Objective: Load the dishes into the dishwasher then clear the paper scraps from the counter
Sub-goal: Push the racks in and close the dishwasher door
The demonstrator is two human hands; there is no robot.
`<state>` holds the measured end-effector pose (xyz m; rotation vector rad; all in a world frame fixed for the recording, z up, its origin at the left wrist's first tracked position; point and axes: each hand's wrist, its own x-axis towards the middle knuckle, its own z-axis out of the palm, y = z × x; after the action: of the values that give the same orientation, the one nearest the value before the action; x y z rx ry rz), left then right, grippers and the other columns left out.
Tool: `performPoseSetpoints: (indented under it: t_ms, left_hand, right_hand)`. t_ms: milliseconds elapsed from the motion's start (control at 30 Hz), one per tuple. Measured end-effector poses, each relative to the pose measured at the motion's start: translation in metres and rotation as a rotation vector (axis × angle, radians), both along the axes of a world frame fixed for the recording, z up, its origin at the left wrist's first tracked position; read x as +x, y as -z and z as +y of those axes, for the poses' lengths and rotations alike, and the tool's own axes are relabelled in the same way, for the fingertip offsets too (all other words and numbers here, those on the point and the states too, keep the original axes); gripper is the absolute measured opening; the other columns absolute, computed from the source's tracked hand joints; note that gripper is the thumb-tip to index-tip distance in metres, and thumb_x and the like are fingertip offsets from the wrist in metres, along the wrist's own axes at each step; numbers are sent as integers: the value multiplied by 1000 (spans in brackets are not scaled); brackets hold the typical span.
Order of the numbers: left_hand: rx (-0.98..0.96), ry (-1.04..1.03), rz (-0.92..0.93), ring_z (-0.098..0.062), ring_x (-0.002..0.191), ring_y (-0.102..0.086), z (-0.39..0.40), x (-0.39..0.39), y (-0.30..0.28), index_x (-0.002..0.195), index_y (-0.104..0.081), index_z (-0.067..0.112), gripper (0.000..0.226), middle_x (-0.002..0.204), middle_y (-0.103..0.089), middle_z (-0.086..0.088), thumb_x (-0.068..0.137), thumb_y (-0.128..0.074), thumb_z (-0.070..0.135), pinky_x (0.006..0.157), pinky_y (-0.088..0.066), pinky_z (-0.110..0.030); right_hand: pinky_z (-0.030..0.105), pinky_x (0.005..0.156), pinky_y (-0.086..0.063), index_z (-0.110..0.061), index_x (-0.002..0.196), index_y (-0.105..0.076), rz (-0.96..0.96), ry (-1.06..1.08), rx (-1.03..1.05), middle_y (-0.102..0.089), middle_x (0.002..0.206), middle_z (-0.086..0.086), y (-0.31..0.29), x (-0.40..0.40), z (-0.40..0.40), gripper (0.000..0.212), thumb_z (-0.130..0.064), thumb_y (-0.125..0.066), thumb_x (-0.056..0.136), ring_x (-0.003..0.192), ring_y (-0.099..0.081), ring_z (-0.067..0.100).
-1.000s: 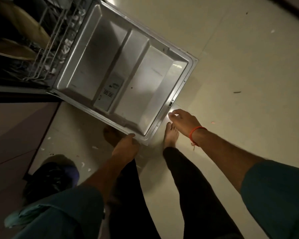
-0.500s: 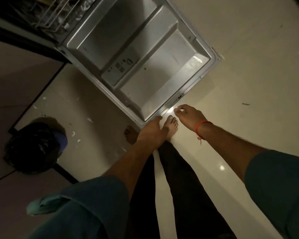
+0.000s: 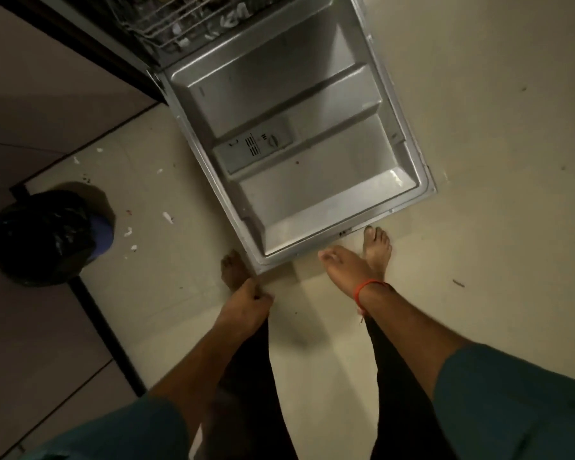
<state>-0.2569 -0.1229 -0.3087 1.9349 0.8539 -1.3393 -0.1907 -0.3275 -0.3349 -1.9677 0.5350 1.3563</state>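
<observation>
Head view, scene: a person stands barefoot at the open dishwasher door (image 3: 299,141), which lies flat and low over the floor (image 3: 478,111), its steel inner face up.
Left hand: the left hand (image 3: 248,302) hangs just off the door's near left corner, fingers curled into a loose fist with nothing in it.
Right hand: the right hand (image 3: 344,265) reaches toward the door's near edge, fingers straight and relaxed, empty; whether the fingertips touch the edge cannot be told. An orange thread band (image 3: 367,287) circles the wrist.
Dishes: the wire rack (image 3: 193,18) sits inside the machine at the top of the view, pale items dimly visible in it, too dark to name.
Writing: the detergent panel (image 3: 253,149) on the door carries small marks and a vent grille; none is legible.
Paper scraps: white bits (image 3: 167,217) lie scattered on the floor left of the door.
Room: pale glossy tile, dim light; a bin lined with a black bag (image 3: 44,234) stands at the left against the brown cabinet fronts (image 3: 30,101).
Clothing: teal sleeves, dark trousers.
</observation>
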Motion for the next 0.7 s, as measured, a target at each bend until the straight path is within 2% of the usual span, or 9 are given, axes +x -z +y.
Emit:
performPoseSetpoints:
  t_ms: [100, 167, 200, 300, 400, 467, 533, 600, 700]
  left_hand:
    - [11, -53, -1, -39, 127, -55, -31, 7, 16, 132, -57, 6, 38, 135, -60, -21, 102, -53, 29, 103, -42, -37]
    - [15, -106, 42, -41, 127, -55, -54, 9, 27, 130, -59, 8, 37, 135, -59, -22, 101, -55, 31, 107, -42, -40]
    - [22, -134, 54, -39, 125, -57, -64, 10, 34, 132, -59, 12, 37, 133, -61, -18, 101, -58, 31, 109, -44, -43]
    - [-9, -256, 55, -34, 124, -59, -97, 11, 60, 128, -60, 17, 32, 131, -64, -11, 99, -63, 30, 111, -43, -45]
    - [-58, -446, 73, -28, 115, -58, -123, 20, 78, 126, -61, 14, 28, 126, -60, -8, 100, -61, 22, 106, -44, -37]
    - [-91, -574, 94, -29, 122, -54, -130, 24, 98, 122, -64, 16, 31, 136, -54, -11, 95, -65, 32, 110, -43, -41]
    - [-114, -626, 119, -32, 133, -49, -131, 21, 133, 117, -66, 20, 52, 147, -49, -12, 77, -70, 54, 115, -40, -48]
    - [-121, -738, 170, -31, 131, -53, -129, 13, 163, 130, -61, 16, 52, 143, -54, -12, 88, -65, 47, 112, -43, -50]
    - [-119, -1116, 198, -20, 106, -59, -127, 7, 199, 118, -60, 18, 21, 117, -59, -8, 103, -56, 32, 113, -42, -46]
  right_hand:
    - [24, 102, -20, -18, 132, -62, -3, -129, -37, -54, 143, 11, 6, 29, -38, 42, -43, -43, 104, 137, -45, 30]
    - [32, 111, -28, -20, 118, -68, -50, -126, -59, -60, 135, 15, 9, 49, -67, 42, -50, -43, 100, 130, -52, 34]
    - [32, 107, -36, -19, 116, -68, -51, -111, -71, -63, 131, 14, 11, 60, -84, 40, -48, -45, 100, 125, -56, 33]
    - [25, 88, -40, -21, 126, -66, -46, -3, -183, -65, 131, 7, 22, 89, -137, 34, -40, -51, 101, 122, -58, 28]
    - [32, 95, -43, -22, 128, -65, -67, 56, -272, -64, 126, 5, 48, 107, -168, 38, -43, -52, 99, 120, -56, 29]
    - [41, 97, -46, -28, 113, -68, -35, 129, -279, -61, 112, 4, 68, 108, -172, 34, -50, -53, 92, 107, -55, 27]
    - [48, 98, -48, -29, 101, -64, 6, 191, -256, -64, 113, 9, 99, 103, -170, 28, -51, -53, 88, 104, -57, 29]
    - [48, 96, -48, -26, 115, -60, 76, 287, -223, -62, 122, 9, 131, 93, -163, 29, -47, -52, 96, 110, -58, 29]
    - [45, 99, -50, -26, 135, -51, 196, 456, -202, -59, 135, 13, 167, 81, -151, 42, -51, -47, 100, 118, -58, 28]
